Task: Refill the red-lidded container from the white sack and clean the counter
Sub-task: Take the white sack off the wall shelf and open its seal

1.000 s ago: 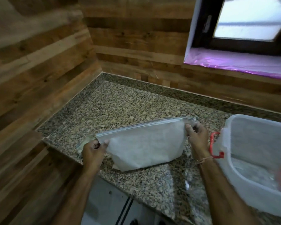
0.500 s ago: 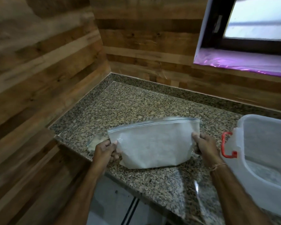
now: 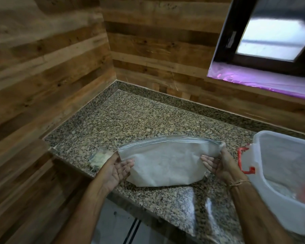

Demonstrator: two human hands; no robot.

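The white sack (image 3: 167, 164) is folded flat and held just above the granite counter (image 3: 130, 120), its lower edge near the stone. My left hand (image 3: 117, 170) holds its left end, palm turned up, fingers on the front face. My right hand (image 3: 218, 165) pinches the right end, thumb behind the top corner and fingers on the front. The translucent plastic container (image 3: 282, 175) stands at the right without a lid, its red latch (image 3: 244, 162) facing my right wrist. Something red and blurred lies inside it.
A small crumpled clear packet (image 3: 99, 158) lies on the counter's left front corner beside my left hand. Wood-panelled walls close the counter at left and back. A window with a purple-lit sill (image 3: 264, 81) sits at the upper right. The counter's front edge drops off below my forearms.
Both hands have turned from a knuckles-up grip to palms facing up along the sack's ends. The sack has stayed in front of me, beside the container.
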